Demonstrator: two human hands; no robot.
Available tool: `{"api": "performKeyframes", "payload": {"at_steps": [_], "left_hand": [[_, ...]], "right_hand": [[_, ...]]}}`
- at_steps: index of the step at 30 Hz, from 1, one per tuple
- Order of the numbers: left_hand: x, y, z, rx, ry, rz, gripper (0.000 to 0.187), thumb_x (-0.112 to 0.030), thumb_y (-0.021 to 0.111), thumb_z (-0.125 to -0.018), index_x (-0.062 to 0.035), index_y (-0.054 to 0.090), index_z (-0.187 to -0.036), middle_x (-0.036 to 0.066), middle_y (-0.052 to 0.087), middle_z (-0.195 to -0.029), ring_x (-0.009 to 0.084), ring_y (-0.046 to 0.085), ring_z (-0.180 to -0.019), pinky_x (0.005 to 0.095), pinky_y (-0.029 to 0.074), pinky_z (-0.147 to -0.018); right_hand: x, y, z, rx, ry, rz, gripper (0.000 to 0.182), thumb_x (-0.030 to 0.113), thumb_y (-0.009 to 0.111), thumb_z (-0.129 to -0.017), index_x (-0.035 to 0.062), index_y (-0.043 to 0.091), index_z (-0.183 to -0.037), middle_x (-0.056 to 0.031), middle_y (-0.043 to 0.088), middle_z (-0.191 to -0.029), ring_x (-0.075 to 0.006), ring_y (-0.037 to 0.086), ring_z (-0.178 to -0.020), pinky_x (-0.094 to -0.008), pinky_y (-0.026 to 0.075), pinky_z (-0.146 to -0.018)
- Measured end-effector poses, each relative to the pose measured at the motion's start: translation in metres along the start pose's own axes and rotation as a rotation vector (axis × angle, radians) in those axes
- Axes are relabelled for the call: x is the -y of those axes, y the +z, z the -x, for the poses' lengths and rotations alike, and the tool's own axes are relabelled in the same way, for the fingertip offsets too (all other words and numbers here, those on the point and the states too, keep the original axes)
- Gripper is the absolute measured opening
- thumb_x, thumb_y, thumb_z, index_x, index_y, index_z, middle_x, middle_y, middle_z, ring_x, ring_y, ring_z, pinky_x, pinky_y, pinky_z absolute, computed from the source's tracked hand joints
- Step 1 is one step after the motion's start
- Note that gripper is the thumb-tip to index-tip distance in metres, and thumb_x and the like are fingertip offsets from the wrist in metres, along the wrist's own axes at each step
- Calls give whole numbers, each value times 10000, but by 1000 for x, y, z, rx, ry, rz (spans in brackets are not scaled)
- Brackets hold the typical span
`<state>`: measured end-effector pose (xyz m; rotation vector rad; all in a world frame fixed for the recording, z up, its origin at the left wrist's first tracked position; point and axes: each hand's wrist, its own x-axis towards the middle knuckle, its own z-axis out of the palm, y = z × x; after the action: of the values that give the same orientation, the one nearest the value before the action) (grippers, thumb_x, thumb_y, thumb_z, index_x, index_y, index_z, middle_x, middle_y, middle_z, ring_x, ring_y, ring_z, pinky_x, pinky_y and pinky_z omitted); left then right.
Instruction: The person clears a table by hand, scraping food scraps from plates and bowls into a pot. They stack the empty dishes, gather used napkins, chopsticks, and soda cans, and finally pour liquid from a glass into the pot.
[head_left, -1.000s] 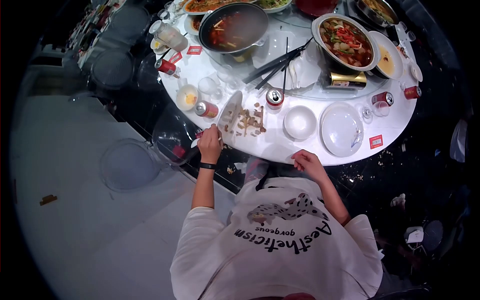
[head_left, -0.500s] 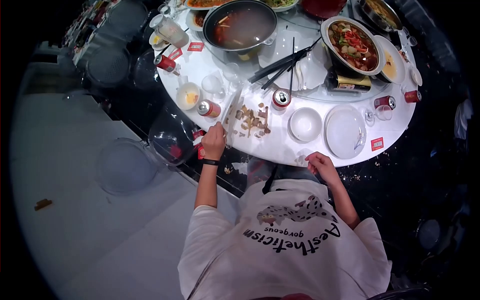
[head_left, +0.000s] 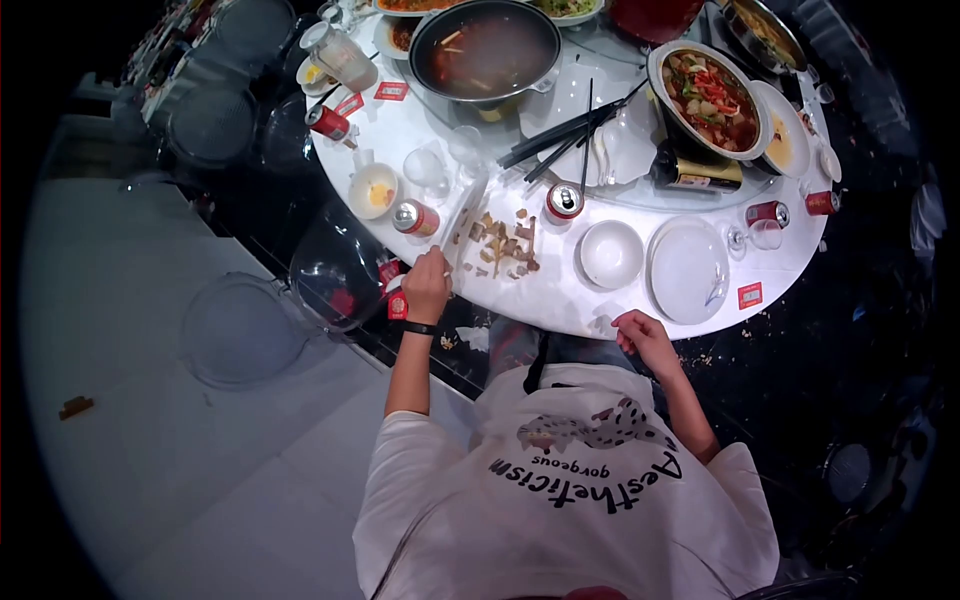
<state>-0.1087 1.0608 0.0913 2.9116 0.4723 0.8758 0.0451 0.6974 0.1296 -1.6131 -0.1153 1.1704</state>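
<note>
My left hand [head_left: 428, 285], with a black band on the wrist, is closed on the near end of a white plate [head_left: 464, 212]. The plate is seen almost edge-on, tilted over the tablecloth. Just right of it lies a pile of bones and food scraps [head_left: 508, 243]. An upright red drink can [head_left: 416, 217] stands to the plate's left, and another opened can [head_left: 564, 202] beyond the scraps. Near the front table edge hovers my right hand [head_left: 645, 340], fingers loosely curled and partly apart, nothing visible in them. A white bowl [head_left: 611, 254] and a white plate [head_left: 690, 268] are closest to it.
Black chopsticks [head_left: 570, 135] lie by a dark bottle with a gold label [head_left: 705, 172]. A soup pot [head_left: 485, 50] and a stew bowl [head_left: 712, 100] stand farther back. Wine glasses [head_left: 425, 168] are at left. A clear chair [head_left: 340, 270] stands beside the table.
The view has shifted slightly. My left hand still holds the tilted plate beside the scraps. My right hand stays near the table edge with little change.
</note>
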Motion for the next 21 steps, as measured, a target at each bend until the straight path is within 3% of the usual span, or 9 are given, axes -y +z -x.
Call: {"api": "performKeyframes", "payload": {"at_steps": [5, 8, 10, 11, 15, 17, 19, 20, 21], "left_hand": [[-6, -18, -21, -8, -19, 103, 206, 26, 605, -692, -38, 554, -881, 62, 501, -628, 236, 539, -557, 346, 406, -468], [-8, -21, -25, 64, -63, 119, 213, 19, 601, -682, -63, 546, -871, 57, 519, -650, 227, 565, -607, 336, 428, -493], [-8, -23, -26, 119, -66, 75, 186, -42, 611, -696, -78, 491, -833, 40, 503, -666, 199, 558, -640, 337, 460, -496], [-9, -23, -25, 134, -51, 87, 180, -49, 609, -703, -77, 490, -835, 40, 505, -666, 201, 560, -642, 336, 463, -498], [-9, -25, -23, 155, -15, 122, 163, -78, 598, -732, -75, 484, -848, 51, 525, -684, 216, 587, -680, 339, 473, -502], [-4, -28, -19, 162, -52, 155, 173, -79, 597, -732, -75, 487, -865, 56, 535, -696, 222, 598, -704, 342, 474, -504], [2, -26, -13, 227, -73, 189, 260, -93, 638, -713, -59, 508, -935, 98, 577, -754, 285, 611, -737, 374, 485, -574], [3, -26, -12, 245, -57, 198, 281, -93, 640, -710, -56, 508, -955, 100, 577, -755, 289, 610, -735, 378, 485, -573], [3, -25, -11, 262, -40, 206, 303, -92, 643, -706, -54, 508, -974, 102, 577, -756, 293, 609, -734, 381, 484, -572]], "right_hand": [[10, 40, -15, -9, -214, 167, 138, 137, 527, -917, 24, 593, -962, 20, 535, -646, -45, 492, -592, -202, 420, -570], [54, 99, -37, 98, -462, 442, 196, 134, 603, -853, 38, 582, -1023, -47, 540, -607, -106, 517, -529, -247, 435, -536], [66, 146, -67, 113, -620, 441, 265, 201, 611, -866, 40, 564, -1071, -65, 560, -647, -116, 560, -549, -285, 456, -531], [75, 165, -78, 269, -377, 189, 282, 251, 605, -884, 21, 557, -1042, -57, 578, -679, -100, 554, -535, -265, 446, -502], [84, 208, -117, 340, -225, -15, 275, 266, 591, -900, 11, 553, -994, -29, 564, -669, -83, 513, -472, -212, 396, -444], [82, 209, -118, 290, -469, 112, 231, 213, 614, -874, 7, 558, -962, -49, 574, -687, -106, 546, -542, -246, 431, -501], [75, 209, -124, 299, -718, 212, 206, 176, 628, -850, 4, 563, -942, -69, 582, -701, -139, 571, -587, -274, 451, -540], [74, 211, -125, 207, -949, 341, 156, 120, 622, -816, 4, 583, -914, -116, 598, -744, -241, 604, -665, -328, 475, -610], [73, 211, -127, 216, -977, 382, 143, 113, 616, -814, 8, 592, -909, -127, 599, -756, -268, 602, -676, -338, 478, -618]]}}
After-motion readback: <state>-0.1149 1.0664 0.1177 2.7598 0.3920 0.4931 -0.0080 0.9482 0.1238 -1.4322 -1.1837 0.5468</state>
